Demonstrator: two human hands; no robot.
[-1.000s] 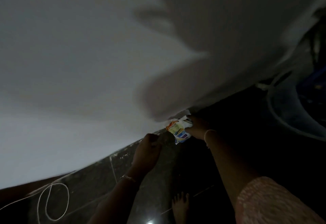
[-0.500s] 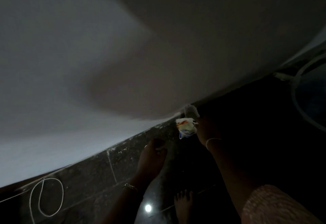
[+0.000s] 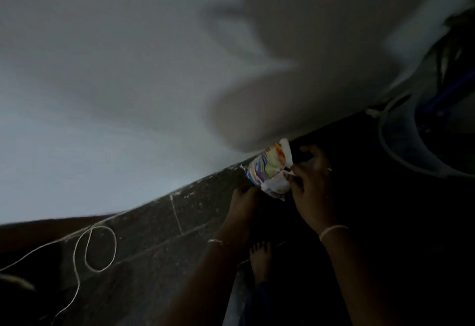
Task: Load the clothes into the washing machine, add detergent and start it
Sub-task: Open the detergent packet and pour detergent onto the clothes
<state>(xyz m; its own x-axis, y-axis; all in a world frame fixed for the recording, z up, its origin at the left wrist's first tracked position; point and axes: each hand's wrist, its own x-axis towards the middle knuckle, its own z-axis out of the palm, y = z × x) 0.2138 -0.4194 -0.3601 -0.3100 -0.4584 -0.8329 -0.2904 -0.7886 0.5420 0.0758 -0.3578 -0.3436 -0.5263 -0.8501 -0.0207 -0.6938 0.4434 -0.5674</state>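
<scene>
Dim light. Pale wall point(image 3: 102, 94) meets dark tiled floor point(image 3: 159, 223); white cord point(image 3: 100, 248) lies looped on the floor at left.

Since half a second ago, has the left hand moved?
Yes. The left hand has come up from the dark skirting tile to the lower corner of the detergent packet, which the right hand holds.

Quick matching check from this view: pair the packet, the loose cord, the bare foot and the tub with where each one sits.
Things:
1. colourful packet
2. white cord
3. bare foot
4. tub

Places:
a. far right edge
b. looped on the dark floor, lower left
c. between the left hand and right hand
d. below the hands, between the forearms

Pairs: 1-c, 2-b, 3-d, 4-a
</scene>
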